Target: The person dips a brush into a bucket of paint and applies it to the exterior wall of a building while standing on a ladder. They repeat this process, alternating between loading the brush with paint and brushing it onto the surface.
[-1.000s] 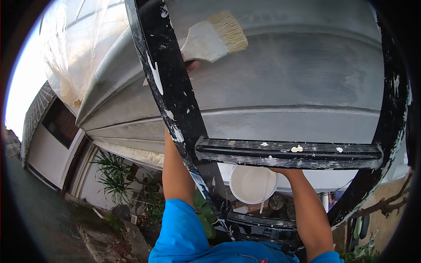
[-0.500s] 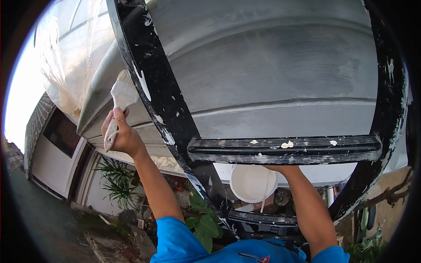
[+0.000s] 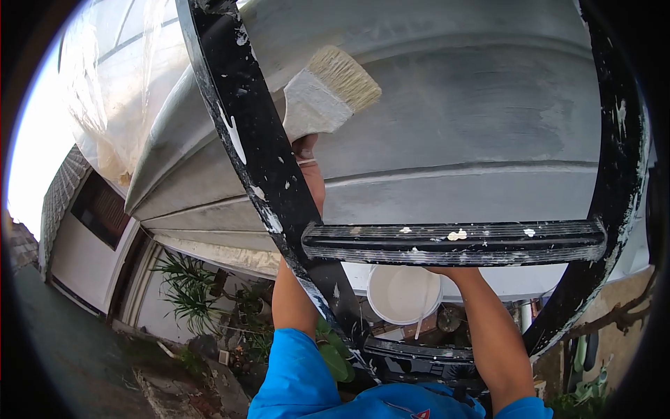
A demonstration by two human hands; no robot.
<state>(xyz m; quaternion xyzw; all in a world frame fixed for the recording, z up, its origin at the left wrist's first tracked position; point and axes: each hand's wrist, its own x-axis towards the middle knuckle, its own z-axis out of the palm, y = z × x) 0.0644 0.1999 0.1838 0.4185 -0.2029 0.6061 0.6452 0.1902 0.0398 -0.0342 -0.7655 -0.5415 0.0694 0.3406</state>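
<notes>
just above the left grip (image 3: 308, 166), a paint-caked brush (image 3: 326, 94)

Black, white-spattered ladder (image 3: 453, 242); grey wall (image 3: 460, 126)

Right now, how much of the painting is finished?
Done: the wide grey wall band looks coated, though streaky. In hand: the left hand holds the brush up against that band beside the ladder rail; the white bucket shows below the rung. Left: the bottom edge looks cream and flaky, probably unpainted.
</notes>
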